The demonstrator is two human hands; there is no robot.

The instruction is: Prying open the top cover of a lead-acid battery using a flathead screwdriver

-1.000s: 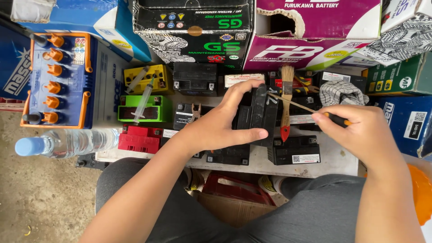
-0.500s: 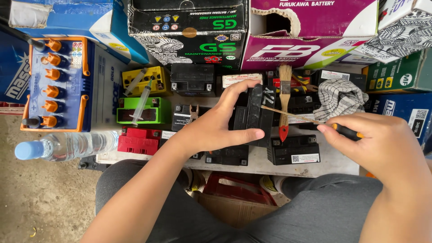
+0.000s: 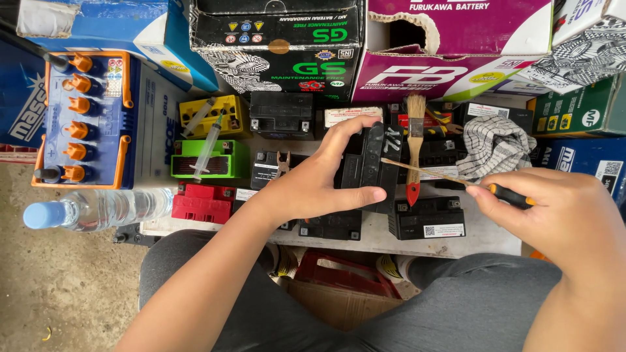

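Small black battery (image 3: 365,166) at bench centre, gripped upright by left hand (image 3: 319,179). Right hand (image 3: 554,208), right of battery, clenched on screwdriver (image 3: 450,177), tip touching casing. Step: probing or prying; next likely steady leverage.

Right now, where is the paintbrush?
In the head view the paintbrush lies right of centre on the small black batteries, bristles pointing away, between the left hand and the checked cloth.
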